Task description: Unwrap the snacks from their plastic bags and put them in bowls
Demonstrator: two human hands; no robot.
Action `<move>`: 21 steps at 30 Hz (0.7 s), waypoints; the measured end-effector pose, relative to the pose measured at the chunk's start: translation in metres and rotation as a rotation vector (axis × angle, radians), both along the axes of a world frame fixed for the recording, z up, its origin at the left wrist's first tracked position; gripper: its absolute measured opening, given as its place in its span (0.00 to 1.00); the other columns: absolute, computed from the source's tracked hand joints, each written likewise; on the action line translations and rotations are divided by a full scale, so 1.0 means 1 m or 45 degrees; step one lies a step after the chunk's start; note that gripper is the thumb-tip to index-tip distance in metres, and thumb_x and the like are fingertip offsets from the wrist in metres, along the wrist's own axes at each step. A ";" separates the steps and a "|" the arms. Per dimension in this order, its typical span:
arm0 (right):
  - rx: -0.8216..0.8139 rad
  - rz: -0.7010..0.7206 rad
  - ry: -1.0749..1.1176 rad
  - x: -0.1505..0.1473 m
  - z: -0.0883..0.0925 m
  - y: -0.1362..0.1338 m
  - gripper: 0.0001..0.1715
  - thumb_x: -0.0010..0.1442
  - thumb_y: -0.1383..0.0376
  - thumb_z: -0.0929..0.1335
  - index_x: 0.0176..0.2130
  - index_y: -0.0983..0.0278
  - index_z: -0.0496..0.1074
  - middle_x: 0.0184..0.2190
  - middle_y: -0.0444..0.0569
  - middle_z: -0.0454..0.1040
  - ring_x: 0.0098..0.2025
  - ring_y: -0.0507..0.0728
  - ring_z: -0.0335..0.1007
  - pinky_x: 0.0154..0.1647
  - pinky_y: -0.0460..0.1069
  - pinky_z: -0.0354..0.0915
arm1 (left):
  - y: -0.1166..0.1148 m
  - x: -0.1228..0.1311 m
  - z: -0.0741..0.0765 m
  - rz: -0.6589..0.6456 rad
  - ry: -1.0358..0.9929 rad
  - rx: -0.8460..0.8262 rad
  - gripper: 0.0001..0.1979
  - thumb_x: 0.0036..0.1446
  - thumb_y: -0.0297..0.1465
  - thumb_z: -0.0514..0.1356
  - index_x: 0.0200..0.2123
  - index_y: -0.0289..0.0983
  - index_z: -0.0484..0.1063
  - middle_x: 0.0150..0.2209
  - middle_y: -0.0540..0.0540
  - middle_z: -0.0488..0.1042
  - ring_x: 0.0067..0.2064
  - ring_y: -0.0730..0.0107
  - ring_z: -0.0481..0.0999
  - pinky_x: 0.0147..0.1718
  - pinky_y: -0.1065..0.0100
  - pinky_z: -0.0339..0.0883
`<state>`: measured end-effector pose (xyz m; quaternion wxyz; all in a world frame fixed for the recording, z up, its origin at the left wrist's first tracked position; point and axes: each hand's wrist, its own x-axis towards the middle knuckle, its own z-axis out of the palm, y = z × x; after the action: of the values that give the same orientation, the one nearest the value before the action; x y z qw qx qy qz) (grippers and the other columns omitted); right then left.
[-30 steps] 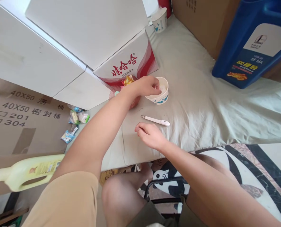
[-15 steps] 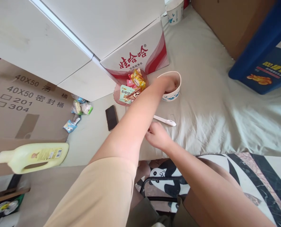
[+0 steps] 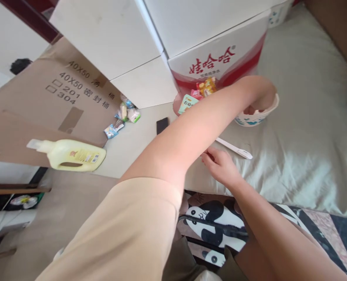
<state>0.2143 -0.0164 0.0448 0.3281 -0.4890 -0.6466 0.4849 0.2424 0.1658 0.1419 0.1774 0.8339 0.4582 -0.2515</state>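
Note:
My left arm reaches across to a white paper tub point(image 3: 251, 120) with a blue leaf print. My left hand point(image 3: 264, 97) is down inside it, its fingers mostly hidden by the wrist and rim. Under the left forearm, my right hand point(image 3: 220, 164) is closed, thumb against fingers; what it pinches, if anything, is hidden behind the arm. Just beyond the right hand lies a long narrow white plastic strip point(image 3: 234, 148) with a rounded end. A pink dish point(image 3: 176, 104) of wrapped snacks point(image 3: 207, 86) is partly covered by the left arm.
A black phone point(image 3: 162, 125) lies left of the forearm. Small snack packets point(image 3: 111, 131) sit by a large cardboard box point(image 3: 82, 93). A yellow pump bottle point(image 3: 77, 155) stands at the left. Behind the dish is a red-and-white carton point(image 3: 217, 58); another paper tub point(image 3: 278, 15) is farther back.
The view has swung so that the scene sits farther right. My left hand stays in the tub, its wrist bent more. My right hand remains closed beside the white strip.

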 end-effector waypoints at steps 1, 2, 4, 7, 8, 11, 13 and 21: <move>-0.012 0.009 -0.005 -0.005 0.000 -0.001 0.14 0.60 0.60 0.61 0.31 0.61 0.72 0.23 0.44 0.72 0.26 0.54 0.66 0.31 0.49 0.57 | -0.012 -0.009 0.012 -0.101 -0.011 0.135 0.15 0.68 0.25 0.52 0.42 0.29 0.80 0.50 0.45 0.81 0.52 0.62 0.80 0.52 0.61 0.70; -0.019 0.023 -0.004 -0.012 0.001 -0.003 0.14 0.60 0.59 0.60 0.33 0.61 0.72 0.22 0.44 0.72 0.26 0.55 0.67 0.31 0.49 0.58 | -0.025 -0.021 0.022 -0.190 -0.093 0.304 0.17 0.69 0.25 0.49 0.46 0.30 0.79 0.53 0.45 0.80 0.56 0.63 0.78 0.52 0.62 0.69; -0.015 0.054 0.008 -0.027 0.000 -0.006 0.16 0.61 0.58 0.60 0.36 0.61 0.73 0.22 0.43 0.71 0.26 0.55 0.67 0.31 0.48 0.59 | -0.051 -0.062 0.031 -0.274 -0.272 0.552 0.18 0.70 0.26 0.47 0.49 0.35 0.77 0.54 0.44 0.79 0.56 0.63 0.77 0.49 0.61 0.68; 0.023 0.094 0.001 -0.051 -0.004 -0.008 0.17 0.61 0.57 0.59 0.39 0.62 0.72 0.20 0.42 0.68 0.23 0.54 0.64 0.28 0.48 0.58 | -0.072 -0.159 0.015 -0.210 -0.394 0.696 0.13 0.68 0.29 0.50 0.42 0.37 0.76 0.43 0.44 0.81 0.46 0.61 0.79 0.41 0.61 0.68; 0.038 0.108 -0.011 -0.059 -0.007 -0.009 0.17 0.61 0.58 0.59 0.40 0.63 0.72 0.20 0.42 0.68 0.21 0.53 0.62 0.28 0.48 0.57 | -0.071 -0.198 0.003 -0.123 -0.414 0.745 0.12 0.66 0.30 0.52 0.40 0.37 0.76 0.40 0.44 0.80 0.45 0.60 0.79 0.42 0.61 0.68; 0.075 0.152 -0.076 -0.077 -0.016 -0.008 0.17 0.63 0.59 0.59 0.40 0.63 0.72 0.20 0.42 0.69 0.20 0.53 0.61 0.26 0.48 0.56 | -0.054 -0.320 -0.035 0.278 -0.397 0.900 0.12 0.62 0.29 0.53 0.37 0.37 0.77 0.36 0.42 0.78 0.45 0.57 0.77 0.45 0.59 0.68; 0.120 0.150 -0.170 -0.085 -0.022 -0.007 0.17 0.64 0.59 0.58 0.40 0.63 0.73 0.21 0.43 0.71 0.21 0.53 0.63 0.27 0.48 0.56 | -0.037 -0.391 -0.056 0.656 -0.272 0.977 0.16 0.61 0.30 0.52 0.45 0.35 0.78 0.41 0.38 0.78 0.49 0.53 0.76 0.51 0.56 0.66; 0.448 0.148 -0.532 -0.097 -0.032 -0.013 0.14 0.65 0.67 0.60 0.37 0.60 0.74 0.27 0.42 0.79 0.23 0.53 0.72 0.25 0.48 0.53 | 0.013 -0.502 -0.099 1.550 0.014 0.858 0.34 0.64 0.50 0.50 0.71 0.48 0.58 0.62 0.31 0.62 0.63 0.38 0.68 0.58 0.44 0.62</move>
<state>0.1170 -0.0293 0.0128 0.2390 -0.4760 -0.8014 0.2720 -0.2599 0.1785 0.0433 0.0160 0.4369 0.8983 0.0445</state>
